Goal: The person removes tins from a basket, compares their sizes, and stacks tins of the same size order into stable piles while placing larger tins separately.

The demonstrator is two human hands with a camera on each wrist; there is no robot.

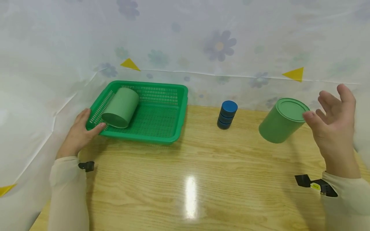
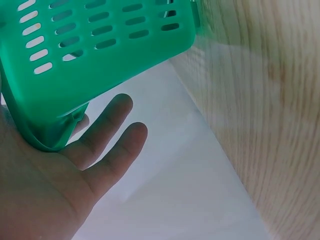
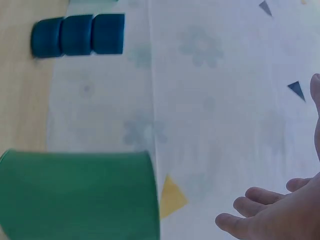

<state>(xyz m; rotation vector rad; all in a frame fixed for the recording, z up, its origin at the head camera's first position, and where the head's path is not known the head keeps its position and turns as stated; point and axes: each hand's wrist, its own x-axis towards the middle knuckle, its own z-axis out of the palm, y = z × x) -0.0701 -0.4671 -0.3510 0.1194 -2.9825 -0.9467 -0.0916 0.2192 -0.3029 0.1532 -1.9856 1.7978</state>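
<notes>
My left hand [image 1: 77,134] holds the front left corner of a green plastic basket [image 1: 180,122], thumb over the rim and fingers along the outside. In the left wrist view two fingers [image 2: 127,145] stretch out below the basket's slotted wall [image 2: 95,75]. A light green can [image 1: 123,104] lies tilted inside, at the basket's left. My right hand [image 1: 336,125] is raised with spread, slightly bent fingers, holding nothing. Just left of it stands another green can [image 1: 278,123] with a rimmed top; in the right wrist view a gap separates this can [image 3: 80,195] from the fingers.
Between basket and standing can, a stack of short blue cylinders [image 1: 226,115] stands on the wooden table [image 1: 150,183]. A white flowered sheet [image 1: 185,41] hangs behind and at the sides, with yellow triangles [image 1: 294,74] on it.
</notes>
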